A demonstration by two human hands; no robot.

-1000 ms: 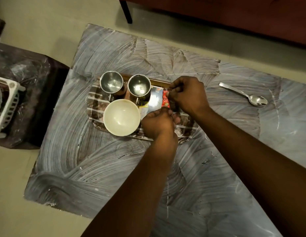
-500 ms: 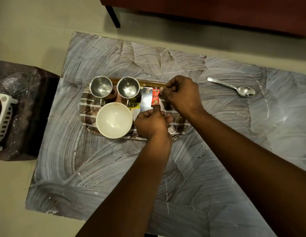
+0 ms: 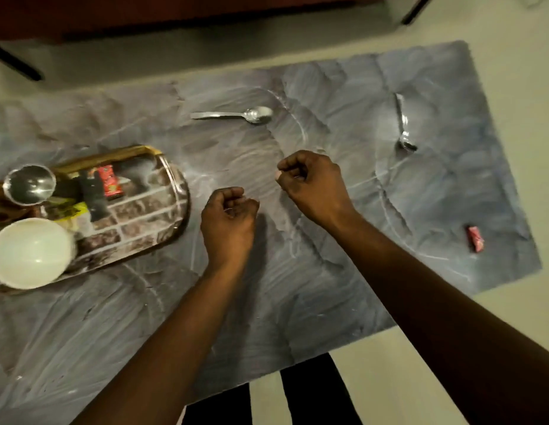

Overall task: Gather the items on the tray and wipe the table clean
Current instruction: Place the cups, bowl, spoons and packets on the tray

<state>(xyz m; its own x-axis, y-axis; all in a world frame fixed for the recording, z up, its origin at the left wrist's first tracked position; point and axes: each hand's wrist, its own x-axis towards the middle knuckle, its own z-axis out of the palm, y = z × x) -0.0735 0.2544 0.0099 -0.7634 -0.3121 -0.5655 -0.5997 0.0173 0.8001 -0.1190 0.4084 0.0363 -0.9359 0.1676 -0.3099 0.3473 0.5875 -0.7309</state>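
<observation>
The patterned tray (image 3: 162, 210) lies at the left of the grey streaked table (image 3: 297, 271). On it are a steel cup (image 3: 29, 184), a white bowl (image 3: 30, 253), a red sachet (image 3: 110, 180), a dark sachet (image 3: 93, 194) and a yellow packet (image 3: 72, 210). Off the tray, one spoon (image 3: 236, 114) lies at the far middle, a second spoon (image 3: 403, 125) at the far right, and another red sachet (image 3: 475, 238) near the right edge. My left hand (image 3: 228, 219) and my right hand (image 3: 311, 182) hover over the table's middle, both curled shut and holding nothing.
A dark sofa with black legs (image 3: 15, 64) runs along the far side. The floor (image 3: 405, 363) shows beyond the table's near and right edges. Dark striped shapes (image 3: 313, 394) sit below the near edge.
Both hands let go of the red sachet, which now lies on the tray, and drew away to the right over the table's middle. The view swung right, showing a second spoon and another sachet.
</observation>
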